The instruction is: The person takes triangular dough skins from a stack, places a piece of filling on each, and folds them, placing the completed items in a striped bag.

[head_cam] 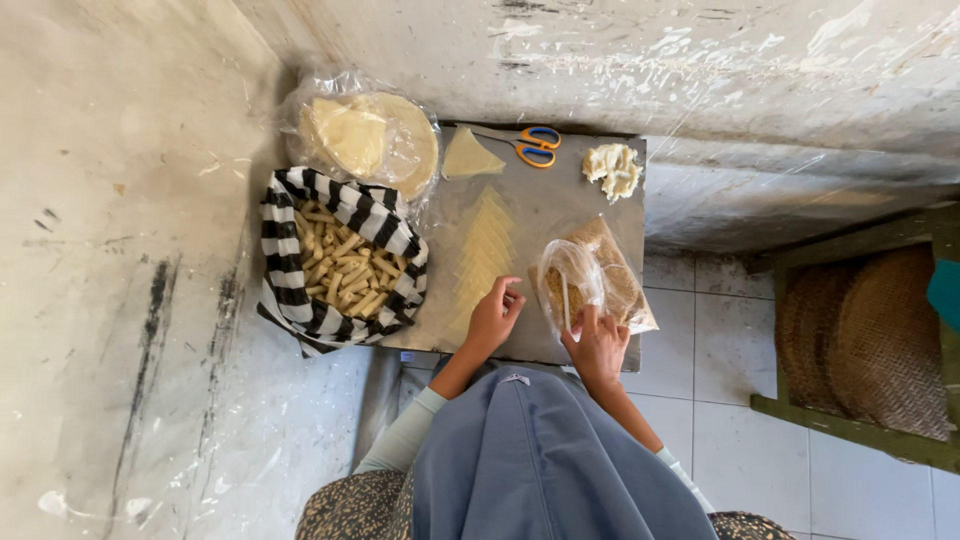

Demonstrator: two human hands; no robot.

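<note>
Looking straight down on a small grey table [560, 205] set against a rough wall. The left hand [493, 318] rests at the near end of a row of pale triangular dough sheets [483, 255], fingers loosely curled with the tips pinching at the edge of the nearest sheet; the row fans away beyond those fingertips. The right hand [598, 345] sits well apart to the side, fingers bent and closed on a thin white stick [565, 303] that rises from between them into a clear plastic bag of brown filling [595, 275], which lies just ahead of the knuckles. Further out past the left fingers, a single folded dough triangle [468, 157] and orange-handled scissors [533, 146]; past the right fingers, a lump of white paste [612, 170]. Off to the outside of the left hand, a black-and-white striped bag [290, 250] holds rolled pastry sticks [345, 275], and beyond it round wrappers in plastic [368, 135]. Outside the right hand, on the tiled floor, a woven-seat stool [865, 340]
</note>
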